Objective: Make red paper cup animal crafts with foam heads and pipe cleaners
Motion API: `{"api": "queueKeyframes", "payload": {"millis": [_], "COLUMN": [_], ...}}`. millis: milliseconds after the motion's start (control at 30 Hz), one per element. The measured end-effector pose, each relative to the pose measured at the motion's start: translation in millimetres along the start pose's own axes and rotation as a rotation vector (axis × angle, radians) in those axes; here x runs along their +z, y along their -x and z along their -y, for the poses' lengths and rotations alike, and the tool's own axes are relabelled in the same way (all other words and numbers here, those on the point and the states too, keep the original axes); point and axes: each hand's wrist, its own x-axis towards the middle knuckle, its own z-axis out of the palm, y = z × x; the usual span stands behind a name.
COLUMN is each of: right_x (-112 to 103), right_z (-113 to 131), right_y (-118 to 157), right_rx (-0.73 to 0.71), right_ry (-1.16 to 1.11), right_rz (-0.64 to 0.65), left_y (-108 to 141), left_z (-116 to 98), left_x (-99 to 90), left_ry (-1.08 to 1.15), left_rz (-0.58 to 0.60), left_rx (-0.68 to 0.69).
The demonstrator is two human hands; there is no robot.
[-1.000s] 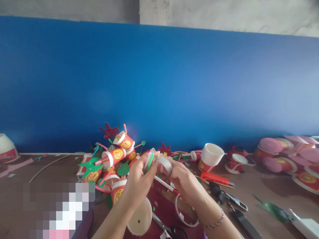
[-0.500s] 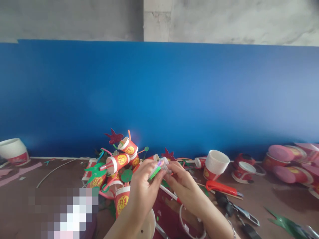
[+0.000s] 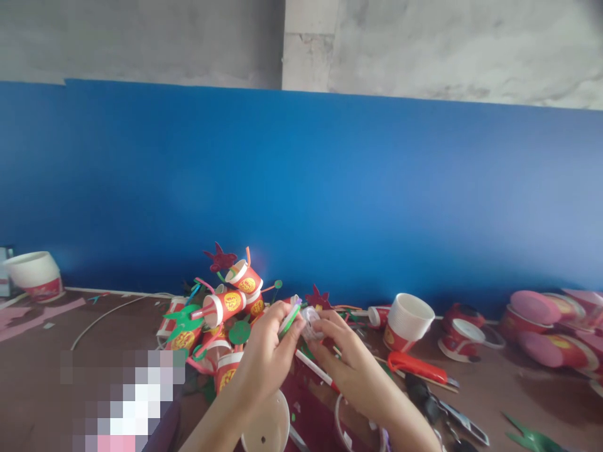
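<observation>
My left hand (image 3: 267, 348) pinches a small flat piece with white, green and purple edges (image 3: 291, 317). My right hand (image 3: 346, 351) has its fingers closed on a small clear, rounded plastic-looking thing (image 3: 311, 321); its exact kind is unclear. The two held things are close together, with a narrow gap between them. Below my left wrist stands an open paper cup (image 3: 266, 424) with a dark hole in its bottom. Beneath my right forearm is another round white rim (image 3: 346, 430), partly covered by the arm.
Decorated red cups with straws (image 3: 225, 307) are heaped left of my hands. Stacked white cups (image 3: 411, 314), an orange-red utility knife (image 3: 417, 365), keys (image 3: 455, 411) and green-handled scissors (image 3: 530, 433) lie to the right. A blue panel (image 3: 301, 188) rises behind the table.
My hands have drawn slightly apart, so the clear thing and the green-edged piece now show separately. The view has shifted a little, and more of the cup under my left wrist shows.
</observation>
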Motion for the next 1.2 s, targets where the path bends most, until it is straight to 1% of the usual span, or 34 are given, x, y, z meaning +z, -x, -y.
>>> {"api": "queueKeyframes", "payload": {"millis": [67,133,300,433,467,533,667,733,800,867,1000,1100,1133,1200], "right_x": [-0.7,-1.7,-3.0,-3.2,-3.5,-3.7,-0.2,3.1,5.5,6.1,2.8,0.4,0.2,0.4], "right_z": [0.1,2.0,8.6,5.8,4.1,1.1,0.8,3.6,6.7,8.9,9.4,7.8,7.6,8.5], "right_y": [0.3,0.0,0.1,-0.6,-1.2,-2.5,-3.1,-1.4,0.8,2.5,2.3,1.2,0.9,0.7], "right_rx": [-0.006,0.012,0.137,0.226,0.215,0.140,-0.034,-0.074,-0.076,-0.059,0.016,0.083,0.090,0.080], "right_ry": [0.010,0.036,0.112,0.177,0.199,0.251,0.345,0.342,0.312,0.272,0.169,0.074,0.045,0.007], "right_rz": [0.004,0.014,0.092,0.070,0.051,-0.015,-0.224,-0.308,-0.331,-0.290,-0.157,-0.053,-0.044,-0.070], "left_y": [0.7,1.0,2.0,4.1,4.4,4.1,0.9,-0.5,-1.1,-1.2,-1.7,-2.5,-2.6,-2.7], "left_z": [1.2,3.5,8.3,9.2,9.2,8.8,3.9,0.3,-2.1,-2.5,0.0,1.0,0.8,-0.4], "left_x": [1.0,2.9,6.7,7.9,7.9,7.5,5.0,3.9,3.3,2.7,0.6,-0.7,-0.9,-1.2], "left_ry": [-0.013,-0.034,-0.115,-0.118,-0.103,-0.044,0.137,0.209,0.268,0.317,0.417,0.506,0.522,0.531], "left_rz": [-0.003,-0.030,-0.063,-0.062,-0.066,-0.075,-0.038,-0.039,-0.053,-0.038,0.048,0.050,0.049,0.050], "left_rx": [0.008,0.022,0.034,0.075,0.076,0.051,-0.081,-0.165,-0.214,-0.223,-0.271,-0.316,-0.323,-0.333]}}
